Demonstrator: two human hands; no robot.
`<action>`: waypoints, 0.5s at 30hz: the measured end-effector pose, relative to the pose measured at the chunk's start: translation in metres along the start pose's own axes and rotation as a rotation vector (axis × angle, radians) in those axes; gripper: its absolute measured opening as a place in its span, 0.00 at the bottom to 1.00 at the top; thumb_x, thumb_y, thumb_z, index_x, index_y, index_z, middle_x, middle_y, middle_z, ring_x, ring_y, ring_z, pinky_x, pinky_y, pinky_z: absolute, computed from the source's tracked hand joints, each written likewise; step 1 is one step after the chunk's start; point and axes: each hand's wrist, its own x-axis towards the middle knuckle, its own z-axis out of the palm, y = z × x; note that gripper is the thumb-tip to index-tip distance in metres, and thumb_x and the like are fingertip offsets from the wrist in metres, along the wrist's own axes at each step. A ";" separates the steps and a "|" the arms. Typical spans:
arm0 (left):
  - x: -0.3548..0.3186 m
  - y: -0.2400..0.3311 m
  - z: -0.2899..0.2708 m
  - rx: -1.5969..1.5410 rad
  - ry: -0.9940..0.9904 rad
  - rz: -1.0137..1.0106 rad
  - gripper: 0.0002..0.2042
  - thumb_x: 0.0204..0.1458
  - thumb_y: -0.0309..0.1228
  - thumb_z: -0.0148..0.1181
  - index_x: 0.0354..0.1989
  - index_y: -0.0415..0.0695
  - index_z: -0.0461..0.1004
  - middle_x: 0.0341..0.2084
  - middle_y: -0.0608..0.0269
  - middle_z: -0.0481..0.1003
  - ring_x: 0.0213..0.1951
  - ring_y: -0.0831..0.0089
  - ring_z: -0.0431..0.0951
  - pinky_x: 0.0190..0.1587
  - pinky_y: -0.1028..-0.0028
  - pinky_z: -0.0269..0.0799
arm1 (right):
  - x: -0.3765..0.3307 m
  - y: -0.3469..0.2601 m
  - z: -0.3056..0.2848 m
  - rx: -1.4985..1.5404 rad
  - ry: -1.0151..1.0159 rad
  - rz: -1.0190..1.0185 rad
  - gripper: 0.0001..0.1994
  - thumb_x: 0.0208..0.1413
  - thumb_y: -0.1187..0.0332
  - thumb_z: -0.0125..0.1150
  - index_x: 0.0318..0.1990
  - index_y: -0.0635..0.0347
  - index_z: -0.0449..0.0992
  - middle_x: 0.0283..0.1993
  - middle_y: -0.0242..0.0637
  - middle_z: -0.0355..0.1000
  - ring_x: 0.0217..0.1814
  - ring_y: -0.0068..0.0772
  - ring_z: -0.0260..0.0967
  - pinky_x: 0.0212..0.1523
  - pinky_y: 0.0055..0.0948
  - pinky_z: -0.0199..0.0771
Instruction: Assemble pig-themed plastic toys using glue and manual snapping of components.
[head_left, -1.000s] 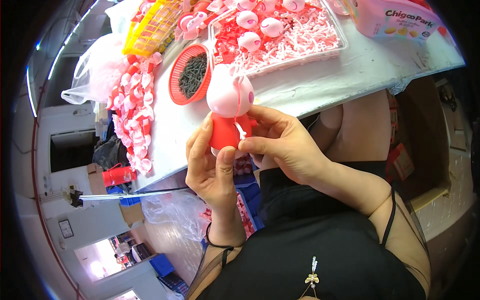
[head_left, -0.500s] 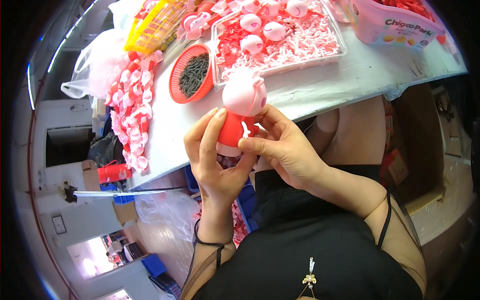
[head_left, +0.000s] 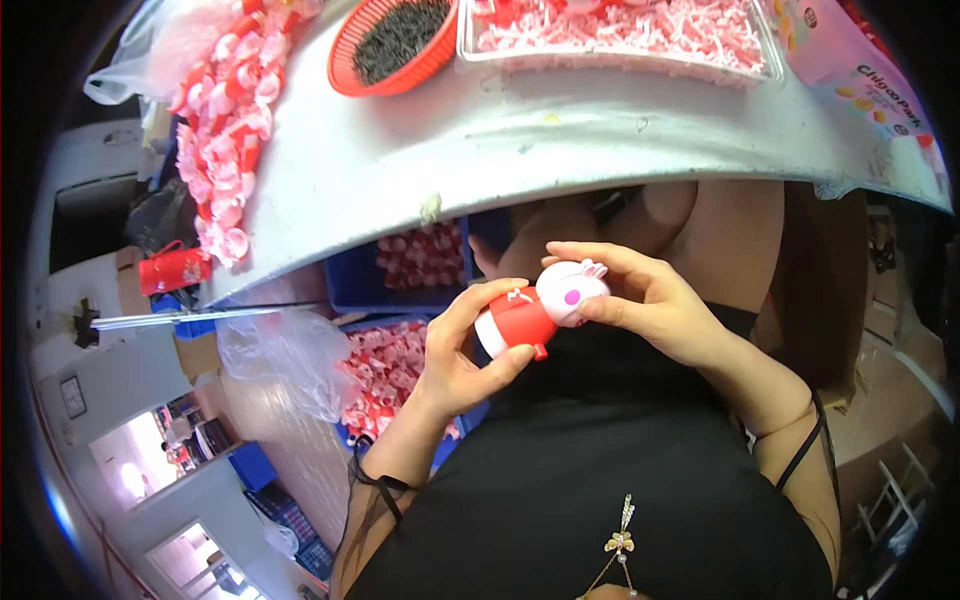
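Between my two hands is a pink toy pig figure with a red body, lying tilted with its head to the right. My left hand grips the red body and the pale base, thumb below and fingers above. My right hand holds the pink head, its thumb on the side by the magenta cheek spot and its fingers over the top. A small white arm shows on the body's upper side, and a red nub sticks out below. The figure is over my lap, off the table edge.
On the white table stand a red basket of dark screws and a clear tray of small pink parts. Pink and red pieces are heaped at left. Blue crates of red-pink parts sit below the table, beside clear plastic.
Both hands have brought the toy pig down from above the table edge to over my lap. It has turned from upright to lying sideways, and my right hand has shifted onto its head.
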 end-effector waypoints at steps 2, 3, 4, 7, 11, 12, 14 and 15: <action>-0.011 -0.013 0.003 -0.071 -0.005 -0.076 0.25 0.43 0.26 0.65 0.51 0.34 0.68 0.44 0.54 0.72 0.44 0.72 0.74 0.47 0.74 0.69 | 0.000 0.011 -0.006 -0.033 -0.086 0.164 0.26 0.57 0.68 0.58 0.62 0.61 0.61 0.59 0.39 0.65 0.59 0.28 0.63 0.58 0.28 0.64; -0.017 -0.019 0.003 -0.122 -0.018 -0.128 0.24 0.44 0.26 0.65 0.52 0.34 0.67 0.45 0.55 0.72 0.45 0.72 0.74 0.48 0.74 0.69 | -0.001 0.015 -0.007 -0.023 -0.085 0.223 0.24 0.57 0.68 0.58 0.61 0.61 0.63 0.56 0.38 0.67 0.56 0.27 0.65 0.56 0.27 0.66; -0.022 -0.027 0.003 -0.144 -0.047 -0.162 0.24 0.46 0.27 0.65 0.52 0.33 0.67 0.46 0.54 0.72 0.46 0.71 0.74 0.49 0.74 0.69 | -0.002 0.021 -0.009 -0.014 -0.091 0.288 0.23 0.57 0.68 0.59 0.60 0.62 0.65 0.53 0.37 0.70 0.53 0.25 0.68 0.54 0.26 0.68; -0.034 -0.040 0.007 -0.200 -0.061 -0.228 0.23 0.46 0.27 0.65 0.51 0.34 0.68 0.46 0.54 0.72 0.46 0.71 0.74 0.49 0.73 0.69 | -0.007 0.034 -0.006 0.000 -0.053 0.370 0.20 0.58 0.68 0.58 0.57 0.64 0.67 0.49 0.36 0.72 0.48 0.22 0.69 0.52 0.24 0.69; -0.049 -0.056 0.008 -0.232 -0.099 -0.277 0.26 0.47 0.31 0.64 0.54 0.33 0.65 0.49 0.54 0.70 0.49 0.70 0.72 0.52 0.73 0.67 | -0.017 0.051 0.002 -0.003 0.036 0.389 0.19 0.57 0.69 0.59 0.55 0.65 0.69 0.46 0.36 0.73 0.47 0.21 0.70 0.51 0.24 0.71; -0.049 -0.057 0.007 -0.221 -0.119 -0.276 0.26 0.47 0.30 0.64 0.54 0.33 0.65 0.49 0.53 0.70 0.50 0.70 0.72 0.53 0.72 0.66 | -0.018 0.052 0.004 -0.037 0.062 0.375 0.19 0.57 0.69 0.59 0.55 0.65 0.69 0.46 0.36 0.73 0.47 0.21 0.70 0.51 0.24 0.71; -0.052 -0.057 0.007 -0.226 -0.130 -0.284 0.26 0.46 0.29 0.64 0.54 0.34 0.65 0.50 0.53 0.70 0.51 0.69 0.72 0.54 0.72 0.66 | -0.020 0.054 0.006 -0.057 0.064 0.384 0.20 0.56 0.70 0.60 0.55 0.66 0.69 0.46 0.36 0.73 0.47 0.23 0.70 0.52 0.25 0.70; -0.052 -0.056 0.007 -0.240 -0.120 -0.289 0.25 0.45 0.28 0.66 0.52 0.35 0.67 0.49 0.53 0.71 0.48 0.70 0.74 0.51 0.72 0.68 | -0.020 0.053 0.007 -0.071 0.057 0.365 0.20 0.56 0.70 0.60 0.55 0.66 0.69 0.47 0.37 0.72 0.47 0.23 0.70 0.52 0.25 0.70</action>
